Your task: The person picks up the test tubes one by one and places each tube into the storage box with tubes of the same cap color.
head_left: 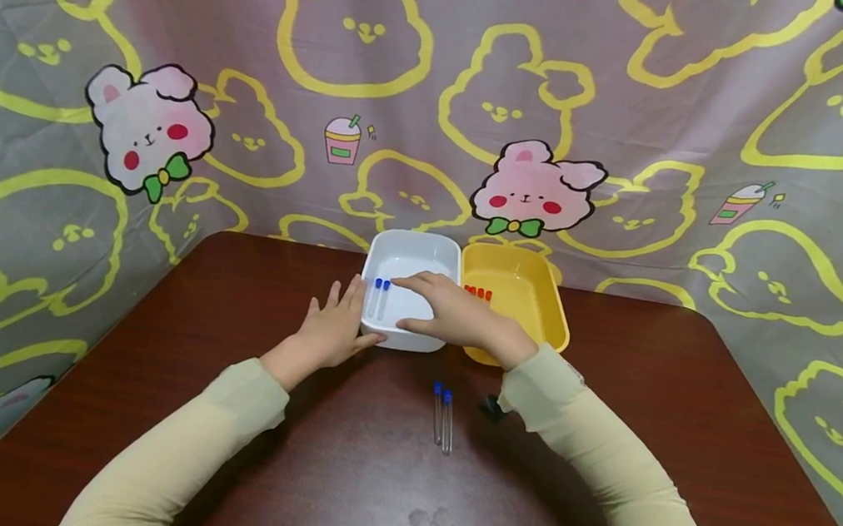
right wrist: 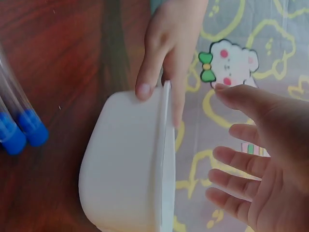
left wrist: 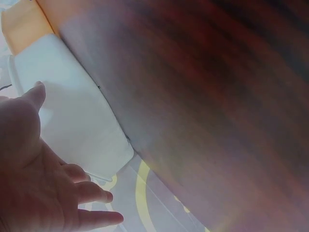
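Note:
My left hand [head_left: 329,326] rests against the near left corner of a white tub [head_left: 407,342], fingers spread along its side and thumb at the front wall. In the right wrist view that thumb touches the tub's outer wall near the rim. Over the tub's inside hovers my right hand [head_left: 451,309], its fingers loosely bent and apart with nothing between them, as the right wrist view also shows. Two blue-capped test tubes [head_left: 381,299] lie side by side in the tub's left part. Two more blue-capped tubes [head_left: 443,422] lie on the table in front.
A yellow tub [head_left: 561,321] stands directly right of the white one, with several red-capped tubes [head_left: 481,294] along its left side, partly hidden by my right hand. A small black object [head_left: 492,407] sits beside my right sleeve. A patterned curtain [head_left: 418,129] hangs behind the brown table [head_left: 343,473].

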Available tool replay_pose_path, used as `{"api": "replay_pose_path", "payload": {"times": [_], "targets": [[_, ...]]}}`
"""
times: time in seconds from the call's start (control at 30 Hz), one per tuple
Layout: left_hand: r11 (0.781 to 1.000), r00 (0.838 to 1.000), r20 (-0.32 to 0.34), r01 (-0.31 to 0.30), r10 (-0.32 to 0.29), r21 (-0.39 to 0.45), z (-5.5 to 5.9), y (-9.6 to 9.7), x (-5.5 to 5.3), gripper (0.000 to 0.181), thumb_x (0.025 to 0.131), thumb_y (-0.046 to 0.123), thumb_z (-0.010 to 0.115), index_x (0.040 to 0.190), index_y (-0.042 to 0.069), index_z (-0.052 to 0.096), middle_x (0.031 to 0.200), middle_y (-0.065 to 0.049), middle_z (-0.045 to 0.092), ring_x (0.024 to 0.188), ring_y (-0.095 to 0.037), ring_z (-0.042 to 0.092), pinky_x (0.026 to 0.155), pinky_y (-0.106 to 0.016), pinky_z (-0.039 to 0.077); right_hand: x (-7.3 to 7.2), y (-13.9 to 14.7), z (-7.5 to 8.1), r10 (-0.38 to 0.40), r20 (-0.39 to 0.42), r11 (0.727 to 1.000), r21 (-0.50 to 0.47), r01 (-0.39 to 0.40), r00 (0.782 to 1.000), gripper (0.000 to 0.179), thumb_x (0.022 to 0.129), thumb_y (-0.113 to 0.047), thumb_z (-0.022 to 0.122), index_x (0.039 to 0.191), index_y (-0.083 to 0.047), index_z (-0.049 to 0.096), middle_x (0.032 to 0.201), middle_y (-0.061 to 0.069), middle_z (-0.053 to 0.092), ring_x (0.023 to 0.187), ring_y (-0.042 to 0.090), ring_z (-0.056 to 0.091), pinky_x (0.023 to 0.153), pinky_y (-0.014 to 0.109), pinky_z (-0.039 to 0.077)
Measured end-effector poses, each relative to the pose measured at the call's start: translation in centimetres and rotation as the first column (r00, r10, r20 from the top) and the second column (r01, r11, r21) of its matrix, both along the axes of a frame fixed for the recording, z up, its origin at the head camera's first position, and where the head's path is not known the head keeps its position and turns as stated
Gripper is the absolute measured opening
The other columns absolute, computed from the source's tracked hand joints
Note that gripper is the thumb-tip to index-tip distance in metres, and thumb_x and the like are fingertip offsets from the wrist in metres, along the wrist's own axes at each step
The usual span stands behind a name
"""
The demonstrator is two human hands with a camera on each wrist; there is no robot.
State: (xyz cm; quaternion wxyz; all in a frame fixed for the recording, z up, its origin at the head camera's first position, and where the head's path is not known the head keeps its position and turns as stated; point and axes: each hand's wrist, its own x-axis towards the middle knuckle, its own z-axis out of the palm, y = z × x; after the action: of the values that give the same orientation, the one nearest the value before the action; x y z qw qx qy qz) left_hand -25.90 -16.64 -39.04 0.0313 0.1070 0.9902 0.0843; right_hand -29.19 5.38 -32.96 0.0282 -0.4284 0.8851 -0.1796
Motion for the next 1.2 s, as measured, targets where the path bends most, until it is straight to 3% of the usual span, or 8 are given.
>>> {"api": "replay_pose_path", "payload": {"times": [0.5,0.97,1.2], "targets": [[1.0,1.0,0.003,0.003,-0.003,0.023,0.0,0.0,-0.2,0.1,0.101,0.054,0.058,0.161,-0.008,0.007,0.169,-0.023,0.007,0.151,-0.05,0.011,0.113,-0.072,0.021,3.6,2.3,-0.3,0.053,-0.055,0.995,-0.081,-0.058,0.997,0.063,0.095,-0.035,0.076,0.148,-0.007,0.055,0.141,0.012,0.059,0.125,0.027,0.057,0.106,0.042,0.046],[0.997,1.0,0.008,-0.003,0.002,0.079,-0.4,-0.2,0.2,0.101,0.1,0.053,0.061,0.162,-0.005,0.007,0.169,-0.023,0.006,0.152,-0.05,0.009,0.113,-0.072,0.018,5.7,4.8,-3.1,0.045,-0.007,0.994,-0.104,-0.045,0.999,0.062,0.092,-0.029,0.08,0.145,-0.006,0.057,0.144,0.009,0.058,0.129,0.027,0.055,0.109,0.046,0.043],[0.998,1.0,-0.005,0.005,-0.004,0.063,-0.4,-0.2,-0.2,0.101,0.101,0.055,0.059,0.162,-0.005,0.006,0.169,-0.022,0.006,0.152,-0.049,0.01,0.113,-0.072,0.019,6.1,6.3,-4.4,0.047,0.007,0.992,-0.114,-0.045,0.999,0.064,0.092,-0.032,0.079,0.146,-0.007,0.056,0.141,0.009,0.059,0.127,0.025,0.055,0.108,0.046,0.044]]}}
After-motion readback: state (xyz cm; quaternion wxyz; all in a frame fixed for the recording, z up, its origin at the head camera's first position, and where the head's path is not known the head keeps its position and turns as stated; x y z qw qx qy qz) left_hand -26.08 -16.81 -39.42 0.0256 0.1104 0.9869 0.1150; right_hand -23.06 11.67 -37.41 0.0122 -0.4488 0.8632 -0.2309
